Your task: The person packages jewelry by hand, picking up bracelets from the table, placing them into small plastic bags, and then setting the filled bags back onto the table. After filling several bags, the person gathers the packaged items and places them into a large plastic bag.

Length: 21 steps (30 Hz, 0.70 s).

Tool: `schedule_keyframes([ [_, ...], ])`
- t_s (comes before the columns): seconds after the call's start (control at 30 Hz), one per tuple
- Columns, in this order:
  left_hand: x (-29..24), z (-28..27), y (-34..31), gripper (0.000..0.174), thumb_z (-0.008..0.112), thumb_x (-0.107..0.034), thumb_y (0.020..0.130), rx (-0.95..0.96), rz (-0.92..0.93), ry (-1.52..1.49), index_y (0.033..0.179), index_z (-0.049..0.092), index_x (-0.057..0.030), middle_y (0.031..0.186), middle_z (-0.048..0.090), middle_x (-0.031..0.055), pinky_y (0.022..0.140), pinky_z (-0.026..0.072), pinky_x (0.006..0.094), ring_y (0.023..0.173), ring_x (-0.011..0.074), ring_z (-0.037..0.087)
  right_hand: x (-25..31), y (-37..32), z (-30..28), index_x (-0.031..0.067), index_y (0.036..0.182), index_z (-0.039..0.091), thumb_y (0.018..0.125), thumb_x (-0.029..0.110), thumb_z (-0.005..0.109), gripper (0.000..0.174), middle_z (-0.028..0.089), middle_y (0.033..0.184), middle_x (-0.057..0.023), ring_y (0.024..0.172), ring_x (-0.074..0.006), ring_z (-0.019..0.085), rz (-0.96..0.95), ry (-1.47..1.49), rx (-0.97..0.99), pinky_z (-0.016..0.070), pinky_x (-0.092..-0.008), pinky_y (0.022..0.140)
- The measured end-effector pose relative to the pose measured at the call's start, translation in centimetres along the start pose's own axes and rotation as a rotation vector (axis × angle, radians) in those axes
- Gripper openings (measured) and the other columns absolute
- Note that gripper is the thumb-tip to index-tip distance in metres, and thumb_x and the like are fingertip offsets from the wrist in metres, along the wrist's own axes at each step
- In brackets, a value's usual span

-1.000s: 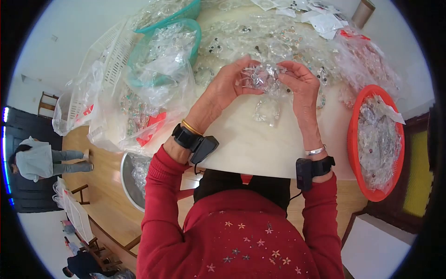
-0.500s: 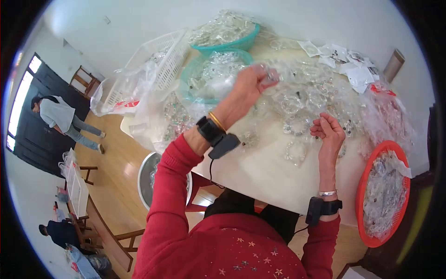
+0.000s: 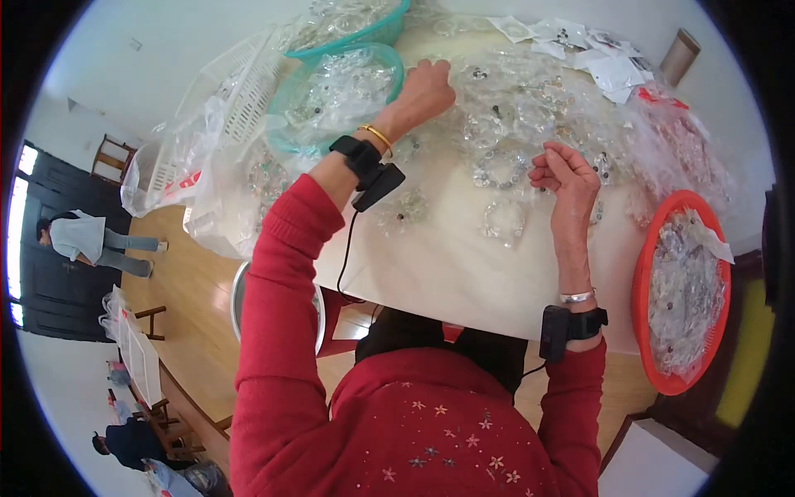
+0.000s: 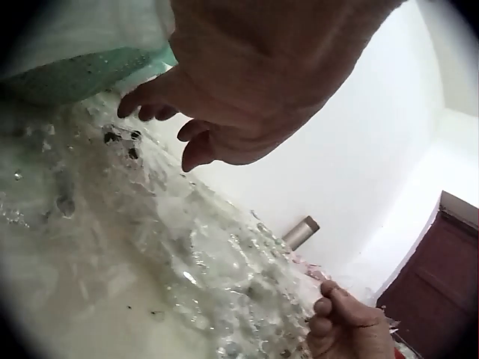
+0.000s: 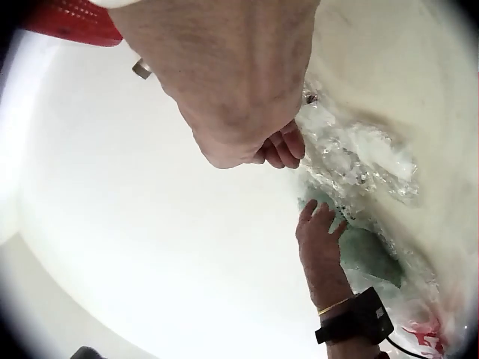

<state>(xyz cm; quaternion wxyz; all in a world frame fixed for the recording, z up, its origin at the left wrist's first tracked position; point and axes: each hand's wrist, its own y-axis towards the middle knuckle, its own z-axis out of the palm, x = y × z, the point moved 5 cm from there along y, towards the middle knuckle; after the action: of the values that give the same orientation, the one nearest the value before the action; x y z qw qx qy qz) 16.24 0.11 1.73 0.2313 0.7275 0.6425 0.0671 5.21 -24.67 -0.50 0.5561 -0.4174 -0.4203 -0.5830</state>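
My left hand is above the table beside the right rim of the front teal basket. In the left wrist view its fingers hang loosely bent, with nothing between them. My right hand hovers over the near right part of a pile of clear-bagged bead bracelets, fingers loosely curled and holding nothing. Close to it lie a bagged bead bracelet and, nearer the front, a pale bagged bracelet. Another bagged bracelet with a dark bead rests below my left hand.
A red basket full of clear bags stands at the right edge. Behind it sits a pinkish plastic bag. White cards lie at the back. Leftward are a white crate and a second teal basket. Two people are in the room.
Both hands held a clear bag together; then my left hand carried it leftward toward the teal baskets. Now no bag shows in its fingers. My right hand let go and moved right.
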Motion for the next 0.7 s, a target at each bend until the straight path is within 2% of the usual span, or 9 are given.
schedule_keyframes([
  [0.1, 1.0, 3.8, -0.2, 0.027, 0.063, -0.019, 0.066, 0.121, 0.312, 0.042, 0.085, 0.057, -0.0006, 0.078, 0.054, 0.0213, 0.064, 0.0436, 0.0438, 0.071, 0.0373, 0.052, -0.8, 0.3, -1.2, -0.0019, 0.101, 0.060, 0.085, 0.012, 0.057, 0.022, 0.062, 0.078, -0.0071, 0.063, -0.0142, 0.059, -0.036, -0.030, -0.007, 0.0480, -0.0252, 0.059],
  [0.13, -0.6, 3.9, -2.3, 0.023, 0.059, -0.019, 0.066, -0.341, 0.738, 0.643, 0.079, 0.055, 0.0001, 0.073, 0.051, 0.0191, 0.061, 0.0411, 0.0409, 0.065, 0.0322, 0.048, -1.3, 0.5, -1.5, -0.0017, 0.104, 0.059, 0.084, 0.013, 0.058, 0.025, 0.062, 0.078, -0.0066, 0.063, -0.0140, 0.058, -0.048, -0.068, -0.039, 0.0473, -0.0256, 0.059],
  [0.17, -0.1, 4.3, -2.8, 0.018, 0.053, -0.017, 0.070, -0.517, 0.675, 0.881, 0.074, 0.053, 0.0003, 0.069, 0.048, 0.0154, 0.061, 0.0400, 0.0390, 0.062, 0.0279, 0.044, -1.9, 0.8, -1.7, -0.0015, 0.107, 0.058, 0.084, 0.014, 0.058, 0.028, 0.062, 0.079, -0.0063, 0.064, -0.0135, 0.057, -0.014, -0.107, -0.048, 0.0472, -0.0258, 0.059],
  [0.2, 4.0, 10.4, 1.2, 0.013, 0.047, -0.011, 0.073, -0.220, 0.378, 0.210, 0.073, 0.055, -0.0001, 0.072, 0.051, 0.0154, 0.062, 0.0403, 0.0388, 0.064, 0.0283, 0.047, -2.4, 1.0, -1.2, -0.0015, 0.107, 0.058, 0.084, 0.014, 0.058, 0.028, 0.062, 0.079, -0.0063, 0.064, -0.0135, 0.057, -0.010, -0.054, 0.093, 0.0472, -0.0258, 0.059],
  [0.23, 0.2, 5.7, -0.2, 0.017, 0.047, -0.010, 0.073, -0.177, 0.279, 0.594, 0.076, 0.059, 0.0013, 0.076, 0.054, 0.0178, 0.063, 0.0414, 0.0411, 0.067, 0.0301, 0.050, -2.7, 1.5, -2.0, -0.0002, 0.109, 0.058, 0.085, 0.015, 0.057, 0.028, 0.061, 0.080, -0.0055, 0.065, -0.0127, 0.056, -0.012, -0.086, 0.047, 0.0462, -0.0251, 0.058],
  [0.27, 2.9, 13.6, 2.7, 0.021, 0.051, -0.013, 0.073, -0.563, 0.210, 0.826, 0.079, 0.063, 0.0020, 0.080, 0.058, 0.0204, 0.065, 0.0442, 0.0429, 0.073, 0.0299, 0.054, -3.1, 2.0, -2.6, 0.0011, 0.111, 0.058, 0.087, 0.016, 0.057, 0.029, 0.060, 0.080, -0.0046, 0.065, -0.0119, 0.054, -0.018, -0.130, -0.024, 0.0453, -0.0244, 0.057],
  [0.33, -1.1, 5.8, 0.4, 0.022, 0.055, -0.020, 0.073, 0.140, 0.277, 0.581, 0.077, 0.067, -0.0024, 0.084, 0.063, 0.0181, 0.068, 0.0470, 0.0389, 0.081, 0.0271, 0.060, -3.7, 2.4, -2.5, 0.0027, 0.113, 0.058, 0.087, 0.016, 0.057, 0.029, 0.060, 0.082, -0.0042, 0.067, -0.0117, 0.055, 0.008, -0.089, -0.019, 0.0453, -0.0237, 0.060],
  [0.57, -3.8, 0.5, 0.0, 0.010, 0.058, -0.014, 0.059, -0.340, 0.177, -0.139, 0.062, 0.064, -0.0055, 0.065, 0.058, 0.0155, 0.056, 0.0451, 0.0423, 0.062, 0.0327, 0.056, -4.0, 2.8, -3.0, 0.0034, 0.115, 0.055, 0.088, 0.016, 0.056, 0.030, 0.061, 0.092, -0.0057, 0.073, -0.0125, 0.056, 0.013, -0.099, 0.087, 0.0458, -0.0232, 0.065],
  [0.7, -7.6, -0.9, -2.4, 0.009, 0.056, -0.010, 0.055, -0.268, 0.164, -0.552, 0.055, 0.059, -0.0012, 0.056, 0.055, 0.0192, 0.052, 0.0419, 0.0436, 0.055, 0.0362, 0.055, -1.4, -0.2, 2.7, 0.0031, 0.117, 0.053, 0.089, 0.017, 0.056, 0.032, 0.059, 0.100, -0.0062, 0.079, -0.0128, 0.057, -0.076, 0.048, 0.278, 0.0464, -0.0234, 0.071],
])
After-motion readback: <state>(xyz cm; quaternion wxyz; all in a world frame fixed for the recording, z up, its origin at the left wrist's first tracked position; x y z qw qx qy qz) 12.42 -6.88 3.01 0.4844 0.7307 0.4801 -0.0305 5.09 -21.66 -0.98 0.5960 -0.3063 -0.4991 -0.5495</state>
